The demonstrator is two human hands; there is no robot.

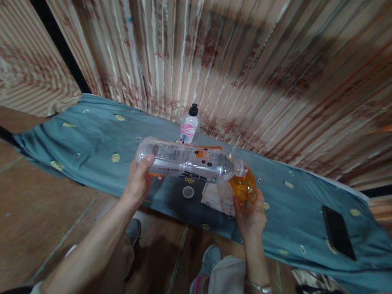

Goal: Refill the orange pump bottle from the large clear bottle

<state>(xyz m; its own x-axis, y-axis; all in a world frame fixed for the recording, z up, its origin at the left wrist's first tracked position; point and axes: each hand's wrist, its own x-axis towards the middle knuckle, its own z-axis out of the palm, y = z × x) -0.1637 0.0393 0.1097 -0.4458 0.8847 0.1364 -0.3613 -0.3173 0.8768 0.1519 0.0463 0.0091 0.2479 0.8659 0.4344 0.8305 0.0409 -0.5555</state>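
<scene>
Clear bottle point(186, 160), lying nearly level in the air over a cloth-covered table point(87, 150), on the near side of the black-capped bottle point(188, 128), which serves as the landmark. The left hand point(139, 178) is closed around the clear bottle near its base, thumb uppermost; its mouth points right. The right hand point(252, 214), to the near right of the landmark, grasps an orange container point(245, 186) beside that mouth; whether the two touch cannot be told. Nearer the person than the landmark lie a small pale disc point(188, 192) and, farther right, a folded whitish cloth point(212, 200). Well right of the landmark rests a dark phone point(339, 232); behind it hangs a striped curtain point(211, 46).
</scene>
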